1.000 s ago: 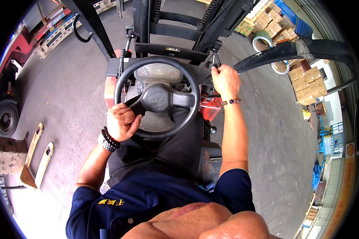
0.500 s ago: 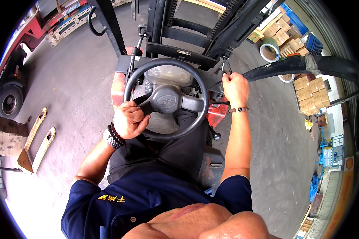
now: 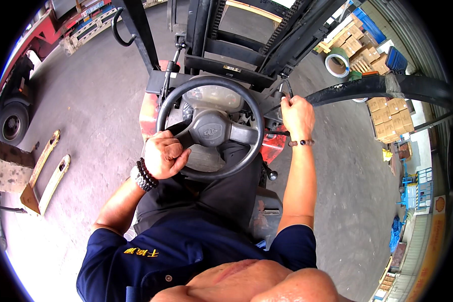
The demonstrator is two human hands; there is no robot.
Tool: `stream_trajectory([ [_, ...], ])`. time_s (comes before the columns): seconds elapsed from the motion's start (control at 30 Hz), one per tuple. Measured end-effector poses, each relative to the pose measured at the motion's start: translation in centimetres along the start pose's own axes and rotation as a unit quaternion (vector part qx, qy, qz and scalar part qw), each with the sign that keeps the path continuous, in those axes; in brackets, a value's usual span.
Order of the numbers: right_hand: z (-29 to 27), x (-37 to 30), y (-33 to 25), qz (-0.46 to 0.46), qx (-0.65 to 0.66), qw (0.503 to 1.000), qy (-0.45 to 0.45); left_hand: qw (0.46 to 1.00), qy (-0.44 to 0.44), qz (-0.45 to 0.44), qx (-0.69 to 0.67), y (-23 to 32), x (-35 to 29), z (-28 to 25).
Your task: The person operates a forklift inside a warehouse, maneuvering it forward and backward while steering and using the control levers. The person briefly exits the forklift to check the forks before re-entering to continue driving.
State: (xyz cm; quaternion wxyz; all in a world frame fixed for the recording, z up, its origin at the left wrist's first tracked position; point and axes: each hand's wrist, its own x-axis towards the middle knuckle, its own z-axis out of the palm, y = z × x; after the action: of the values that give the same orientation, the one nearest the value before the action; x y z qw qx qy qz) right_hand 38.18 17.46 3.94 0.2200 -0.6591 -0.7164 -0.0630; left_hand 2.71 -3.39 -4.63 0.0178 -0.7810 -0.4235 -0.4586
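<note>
I sit at a forklift's black steering wheel (image 3: 240, 85). My left hand (image 3: 165, 155) is closed round the wheel's lower left side, the thumb lying over the rim. My right hand (image 3: 298, 118) is closed in a fist to the right of the wheel, by the dashboard. It wraps round the top of a control lever, most of which the fingers hide. Ahead of the wheel rises the dark lift mast (image 3: 231, 49) with its chains. A ball-ended lever (image 3: 272, 175) stands below my right forearm, apart from the hand.
A pallet jack (image 3: 53, 183) with yellowish forks sits on the floor to the left, near a red truck's wheel (image 3: 12, 124). On the right are stacked cartons (image 3: 391, 120), a large roll (image 3: 337, 65) and a blue metal frame (image 3: 424, 186) along the wall.
The surroundings have shifted slightly against the forklift: the pallet jack and truck wheel sit a little higher, the right-hand cartons a little further left. Both hands keep their grips.
</note>
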Motion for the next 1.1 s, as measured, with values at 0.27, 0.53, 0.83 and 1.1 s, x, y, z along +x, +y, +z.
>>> stream_trajectory([
  [0.27, -1.6, -2.6, -0.6, 0.019, -0.02, 0.999, -0.024, 1.0, -0.003, 0.006, -0.013, 2.0, -2.1, -0.9],
  [0.53, -1.6, -2.7, -1.2, 0.025, -0.017, 0.999, -0.024, 1.0, -0.017, 0.001, -0.023, 2.3, -2.6, -1.0],
  [0.83, -1.8, -2.7, -0.9, 0.023, -0.016, 0.999, -0.022, 1.0, -0.016, 0.002, -0.022, 3.0, -2.3, -1.0],
  [1.1, -1.8, -2.8, -1.0, 0.015, -0.017, 1.0, -0.019, 1.0, -0.016, -0.001, -0.025, 3.0, -2.7, -0.9],
])
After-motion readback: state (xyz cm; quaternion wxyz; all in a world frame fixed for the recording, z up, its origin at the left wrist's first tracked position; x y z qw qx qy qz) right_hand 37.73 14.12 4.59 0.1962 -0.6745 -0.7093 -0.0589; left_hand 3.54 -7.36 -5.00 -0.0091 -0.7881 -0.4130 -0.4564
